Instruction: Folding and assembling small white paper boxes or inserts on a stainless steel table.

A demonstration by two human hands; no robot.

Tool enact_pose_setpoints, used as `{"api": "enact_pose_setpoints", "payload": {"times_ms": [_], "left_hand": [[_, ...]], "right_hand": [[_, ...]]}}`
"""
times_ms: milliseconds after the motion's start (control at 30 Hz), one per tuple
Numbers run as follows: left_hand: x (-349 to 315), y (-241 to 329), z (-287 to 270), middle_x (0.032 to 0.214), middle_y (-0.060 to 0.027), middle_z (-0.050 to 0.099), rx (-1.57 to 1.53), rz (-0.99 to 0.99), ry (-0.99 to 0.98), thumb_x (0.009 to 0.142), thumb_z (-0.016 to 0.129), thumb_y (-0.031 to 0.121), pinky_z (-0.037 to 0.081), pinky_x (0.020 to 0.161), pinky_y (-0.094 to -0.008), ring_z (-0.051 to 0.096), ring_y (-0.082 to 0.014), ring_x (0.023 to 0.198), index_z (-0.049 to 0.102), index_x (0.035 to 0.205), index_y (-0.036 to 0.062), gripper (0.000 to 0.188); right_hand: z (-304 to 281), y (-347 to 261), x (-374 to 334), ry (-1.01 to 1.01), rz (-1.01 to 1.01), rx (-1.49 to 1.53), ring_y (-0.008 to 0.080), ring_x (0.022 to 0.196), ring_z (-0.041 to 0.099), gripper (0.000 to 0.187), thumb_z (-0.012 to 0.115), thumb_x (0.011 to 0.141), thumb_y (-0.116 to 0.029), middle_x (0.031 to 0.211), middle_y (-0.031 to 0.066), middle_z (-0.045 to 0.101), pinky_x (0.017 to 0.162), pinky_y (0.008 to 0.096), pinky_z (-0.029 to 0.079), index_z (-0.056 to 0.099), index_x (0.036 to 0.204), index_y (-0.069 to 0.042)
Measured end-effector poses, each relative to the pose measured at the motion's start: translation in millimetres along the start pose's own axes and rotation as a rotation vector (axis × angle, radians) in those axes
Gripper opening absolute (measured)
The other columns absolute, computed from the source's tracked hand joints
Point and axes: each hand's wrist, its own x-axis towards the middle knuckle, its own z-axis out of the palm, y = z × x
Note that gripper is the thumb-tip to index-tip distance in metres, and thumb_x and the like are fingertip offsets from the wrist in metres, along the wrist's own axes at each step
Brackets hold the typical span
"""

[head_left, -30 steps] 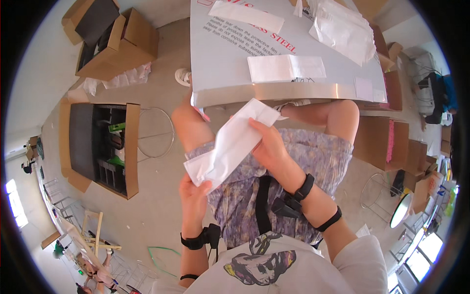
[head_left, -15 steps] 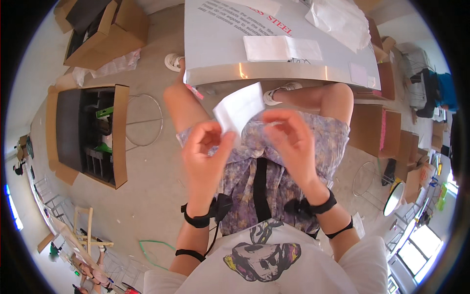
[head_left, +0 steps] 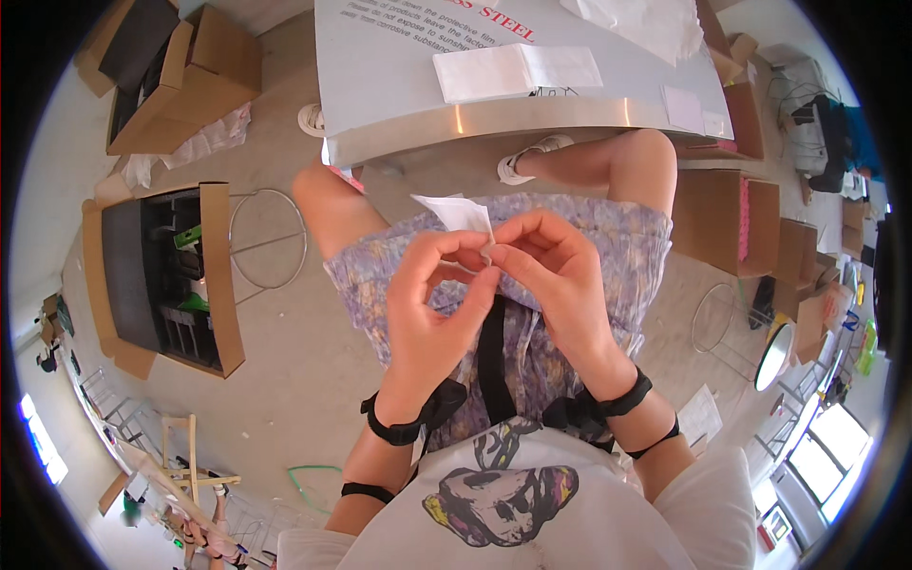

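Observation:
A small white folded sheet of paper (head_left: 458,213) stands up between my hands, above my lap. My left hand (head_left: 435,294) pinches its lower edge between thumb and fingers. Right beside it, my right hand (head_left: 556,275) pinches the same edge, and the fingertips of both hands nearly meet. The part of the paper under the fingers is hidden. In front of my knees is a steel-edged table (head_left: 399,95) with printed protective film on top. A creased white paper (head_left: 518,71) lies unfolded near its front edge.
Crumpled white wrapping (head_left: 655,28) and a pale paper slip (head_left: 681,107) lie on the table's right. An opened cardboard box (head_left: 223,285) with dark foam stands on the left floor, beside a wire-framed stool (head_left: 269,237). More cardboard boxes (head_left: 708,214) stand at right.
My right hand has come in to grip the paper beside my left. The paper has turned and now shows narrower. The whole view has shifted slightly.

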Motion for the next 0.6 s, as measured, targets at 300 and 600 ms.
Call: {"api": "enact_pose_setpoints", "payload": {"times_ms": [300,600], "left_hand": [[4.4,5.0,-6.0,0.1,-0.0057,0.063,-0.237,-0.204,-0.023,0.092,0.066,0.0,0.053,0.076,-0.0243,0.061,-0.0103,0.091,0.061,0.108,-0.003,0.017],[8.6,6.3,-9.7,0.101,-0.0081,0.069,-0.255,-0.327,0.018,0.091,0.066,0.002,0.054,0.069,-0.0265,0.066,-0.0136,0.089,0.061,0.112,-0.0018,0.022]], "right_hand": [[1.9,-2.0,-1.0,-0.04,-0.118,-0.238,0.0101,0.082,0.062,0.015,0.065,0.09,0.002,0.094,0.0029,0.068,0.077,0.0257,0.051,0.066,0.104,-0.001],[0.6,-4.0,3.8,-0.03,-0.206,-0.304,0.0107,0.084,0.061,0.015,0.066,0.086,0.002,0.092,0.0027,0.066,0.081,0.027,0.05,0.065,0.101,-0.001]]}}
